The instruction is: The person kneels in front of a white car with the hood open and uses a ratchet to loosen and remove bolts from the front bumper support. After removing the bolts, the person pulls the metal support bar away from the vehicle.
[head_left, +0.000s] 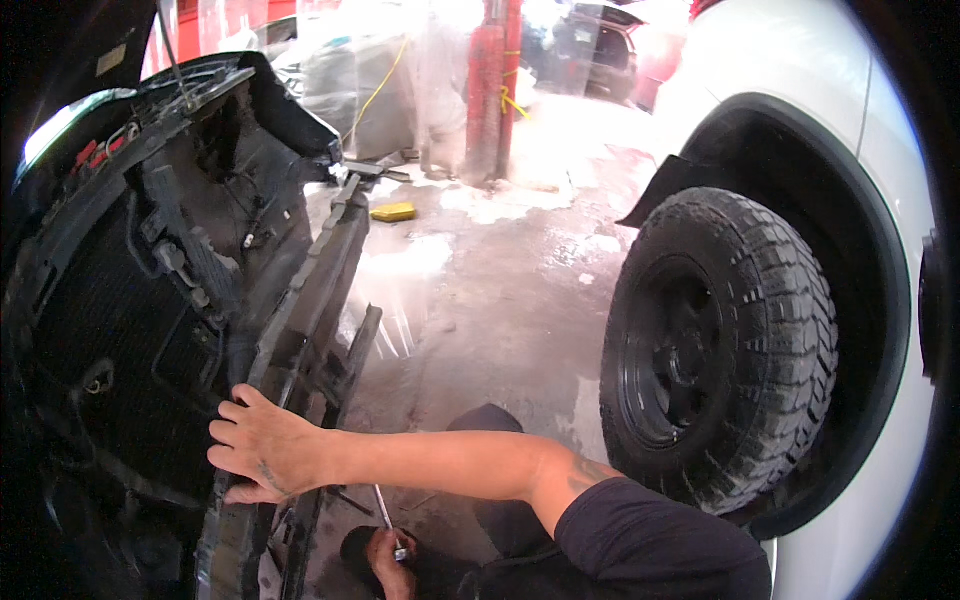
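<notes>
Black metal and plastic fill the left side, where the dark car [130,300] stands with its hood [85,45] propped up on a thin rod [172,55]. Its front is bare, inner parts and loose-looking wiring showing, so I'd judge the opening-up is done at least here. Along its near edge runs a long bar [318,250], in place as far as I can see; whether anything on it is undone, I can't tell. The right hand [265,445] reaches across onto that edge, fingers bent over it and a little apart; grip or mere support, I can't say. Just right of it, low down, the left hand [388,565] has its fingers closed round a shiny tool [385,510], which touches no fastener that I can make out, so the tool work looks unfinished to me. Beyond, a yellow piece [393,212] lies on the floor [470,290] short of a red post [488,100]. Farthest right, the white vehicle [820,60] has its wheel [720,340] on.
</notes>
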`<state>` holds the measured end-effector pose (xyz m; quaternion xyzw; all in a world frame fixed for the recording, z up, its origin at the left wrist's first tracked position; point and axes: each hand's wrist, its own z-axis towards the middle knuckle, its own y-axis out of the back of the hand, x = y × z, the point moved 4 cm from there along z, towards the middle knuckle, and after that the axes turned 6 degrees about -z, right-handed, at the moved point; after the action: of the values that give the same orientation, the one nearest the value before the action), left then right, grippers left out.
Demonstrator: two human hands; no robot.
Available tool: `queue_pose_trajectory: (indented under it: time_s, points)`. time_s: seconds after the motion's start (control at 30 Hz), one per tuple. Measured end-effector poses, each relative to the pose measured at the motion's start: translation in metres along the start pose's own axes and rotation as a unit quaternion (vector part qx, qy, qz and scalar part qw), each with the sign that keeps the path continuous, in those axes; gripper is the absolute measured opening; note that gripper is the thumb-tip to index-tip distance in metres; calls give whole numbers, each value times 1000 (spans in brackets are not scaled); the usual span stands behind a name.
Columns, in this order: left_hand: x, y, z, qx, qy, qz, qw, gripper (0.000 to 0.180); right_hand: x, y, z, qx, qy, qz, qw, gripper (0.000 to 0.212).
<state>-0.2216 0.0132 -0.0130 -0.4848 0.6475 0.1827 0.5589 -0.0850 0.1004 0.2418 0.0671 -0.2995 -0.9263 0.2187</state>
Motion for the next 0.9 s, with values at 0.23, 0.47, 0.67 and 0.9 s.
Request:
queue_pose_trajectory:
  time_s: [0.23, 0.47, 0.67, 0.9]
  points:
    - [13, -8, 4, -62, 25, -112, 991, 27, -11, 9, -3, -28, 18, 61, 998, 52]
    - [-32, -59, -23, -141, -22, 0, 990, 29, -18, -1, -8, -63, 1, 61, 996, 43]
    - [-38, -85, -24, -156, -53, 45, 985, 32, -16, -23, -9, -45, -21, 100, 994, 46]
    - [-30, -102, -21, -218, -55, 12, 974, 29, -19, -33, -14, -119, -21, 133, 984, 50]
